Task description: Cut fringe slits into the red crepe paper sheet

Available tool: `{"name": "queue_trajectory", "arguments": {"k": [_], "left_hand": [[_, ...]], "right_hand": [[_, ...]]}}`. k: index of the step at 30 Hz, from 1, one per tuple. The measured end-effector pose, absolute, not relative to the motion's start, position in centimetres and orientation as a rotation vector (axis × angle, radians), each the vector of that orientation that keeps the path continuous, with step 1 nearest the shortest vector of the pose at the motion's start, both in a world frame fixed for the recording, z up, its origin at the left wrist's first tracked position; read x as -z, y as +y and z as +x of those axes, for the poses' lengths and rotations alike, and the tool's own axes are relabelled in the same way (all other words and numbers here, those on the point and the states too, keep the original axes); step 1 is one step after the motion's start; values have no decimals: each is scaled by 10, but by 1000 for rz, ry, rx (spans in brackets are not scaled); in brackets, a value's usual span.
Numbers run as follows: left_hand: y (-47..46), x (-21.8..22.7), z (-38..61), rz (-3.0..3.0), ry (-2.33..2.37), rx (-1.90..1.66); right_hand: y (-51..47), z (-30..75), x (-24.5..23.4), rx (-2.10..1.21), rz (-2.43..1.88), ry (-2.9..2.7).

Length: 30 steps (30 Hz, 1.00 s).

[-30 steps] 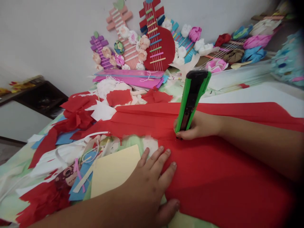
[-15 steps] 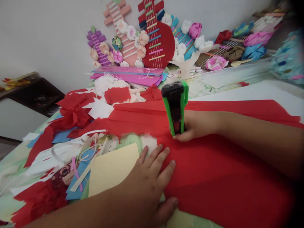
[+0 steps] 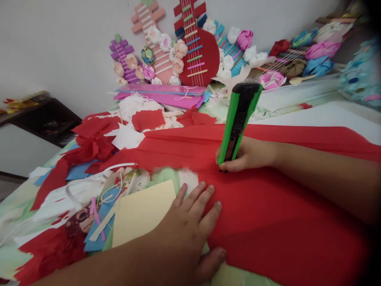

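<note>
A large sheet of red paper (image 3: 282,222) covers the right half of the table. My right hand (image 3: 247,155) is closed around a green and black utility knife (image 3: 238,119), whose tip touches the red paper near its left edge. The knife leans up and to the right. My left hand (image 3: 187,230) lies flat with fingers spread, pressing on the left edge of the red paper and partly on a cream card (image 3: 143,210).
Red paper scraps (image 3: 95,139), white strips and blue pieces litter the left of the table. Pink and purple sheets (image 3: 160,97) lie further back. Paper guitars with paper flowers (image 3: 193,51) lean on the white wall. A dark low cabinet (image 3: 44,119) stands at the left.
The knife tilted upright toward me half a second ago, then leaned back up and to the right. My right hand stayed at the same spot on the paper. My left hand did not move.
</note>
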<state>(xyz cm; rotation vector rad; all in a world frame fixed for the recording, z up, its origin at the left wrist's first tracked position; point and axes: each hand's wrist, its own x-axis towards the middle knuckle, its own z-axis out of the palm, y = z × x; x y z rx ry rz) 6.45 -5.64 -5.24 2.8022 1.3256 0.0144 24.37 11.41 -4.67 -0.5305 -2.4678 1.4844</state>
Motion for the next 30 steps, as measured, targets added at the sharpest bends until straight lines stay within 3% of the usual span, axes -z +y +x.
{"name": "queue_trajectory", "arguments": {"k": [10,20,30], "left_hand": [[-54,49,67,2791,1322,22],[-57,59,62,2821,1301,-92],[-57,54,64,2778,1325,-89]], "right_hand": [[113,241,46,-1202,-377,-2774],[113,244,42,-1469,-762,-2321],[103,260,45,-1263,-632,-2396]]}}
